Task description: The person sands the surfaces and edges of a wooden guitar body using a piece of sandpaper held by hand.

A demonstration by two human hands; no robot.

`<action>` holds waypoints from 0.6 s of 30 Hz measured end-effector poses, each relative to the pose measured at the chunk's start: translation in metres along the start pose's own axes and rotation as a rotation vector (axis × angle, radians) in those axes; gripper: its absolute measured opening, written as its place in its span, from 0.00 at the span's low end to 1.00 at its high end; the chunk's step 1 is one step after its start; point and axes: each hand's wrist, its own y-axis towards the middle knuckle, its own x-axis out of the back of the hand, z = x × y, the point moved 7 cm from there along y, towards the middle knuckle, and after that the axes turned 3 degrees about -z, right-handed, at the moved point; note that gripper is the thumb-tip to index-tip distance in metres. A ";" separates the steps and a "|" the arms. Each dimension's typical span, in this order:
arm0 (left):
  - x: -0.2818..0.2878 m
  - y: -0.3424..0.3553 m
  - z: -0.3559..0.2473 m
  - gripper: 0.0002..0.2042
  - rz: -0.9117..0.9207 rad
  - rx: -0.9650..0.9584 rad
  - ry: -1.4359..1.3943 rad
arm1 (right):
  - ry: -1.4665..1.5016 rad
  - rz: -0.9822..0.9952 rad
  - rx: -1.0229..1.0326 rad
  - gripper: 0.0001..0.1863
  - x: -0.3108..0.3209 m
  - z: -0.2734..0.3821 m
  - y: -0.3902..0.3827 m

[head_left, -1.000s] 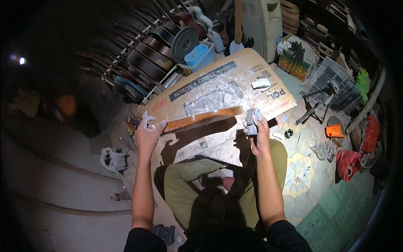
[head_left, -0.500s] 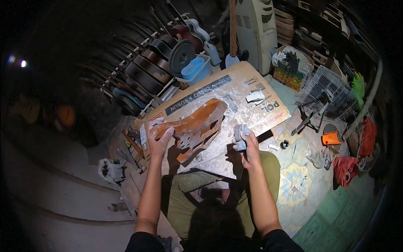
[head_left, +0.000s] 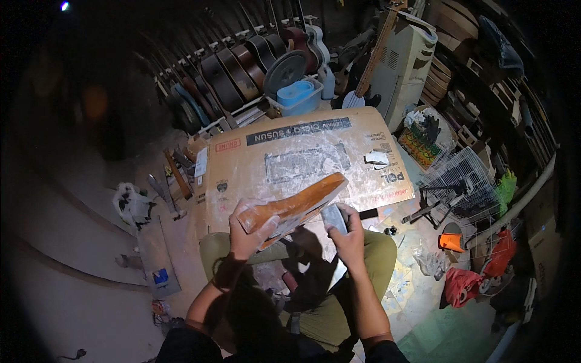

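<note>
An orange-brown wooden guitar body [head_left: 302,201], smeared with pale dust, is tilted up on its edge above my lap. My left hand [head_left: 249,235] is closed round its left end, thumb on the near side. Its cut-out face is mostly turned out of sight. In my right hand [head_left: 351,242] is a grey sanding block [head_left: 333,219], pinched between thumb and fingers. The block sits close to the body's lower right edge; whether it touches is hard to tell. Beneath them lies a dusty sheet of cardboard [head_left: 236,172].
A crumpled white scrap [head_left: 376,159] rests on the cardboard. Several guitars [head_left: 233,72] stand racked behind, beside a blue tub [head_left: 299,100]. To the right are a wire cage [head_left: 463,175], an orange cup-like item [head_left: 451,242] and red bags [head_left: 465,285]. Tools [head_left: 175,175] lie to the left.
The guitar body has come off the cardboard toward me and tipped onto its edge. My right hand has brought the sanding block leftward, close to it. The view has shifted too.
</note>
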 end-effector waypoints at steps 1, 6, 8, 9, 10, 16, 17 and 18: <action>0.002 -0.012 0.004 0.18 0.002 0.114 -0.003 | -0.168 0.030 0.100 0.28 -0.005 0.014 -0.004; 0.004 -0.035 -0.008 0.21 0.038 0.069 0.057 | -0.450 0.004 0.312 0.27 -0.027 0.044 -0.002; -0.003 -0.038 -0.016 0.21 0.085 0.098 0.023 | -0.605 0.068 0.465 0.24 -0.040 0.052 -0.005; -0.004 -0.037 -0.024 0.22 0.110 -0.017 0.143 | -0.686 0.107 0.526 0.25 -0.044 0.057 -0.007; 0.000 -0.036 -0.026 0.22 0.099 -0.057 0.118 | -0.749 0.153 0.591 0.25 -0.054 0.066 -0.007; 0.000 -0.037 -0.032 0.22 0.144 -0.146 0.007 | -0.783 0.040 0.516 0.25 -0.027 0.032 0.016; 0.000 -0.039 -0.029 0.22 0.159 -0.140 0.029 | -0.837 0.164 0.609 0.26 -0.052 0.052 -0.004; -0.001 -0.042 -0.025 0.22 0.166 -0.152 0.039 | -0.809 0.176 0.578 0.25 -0.055 0.057 -0.005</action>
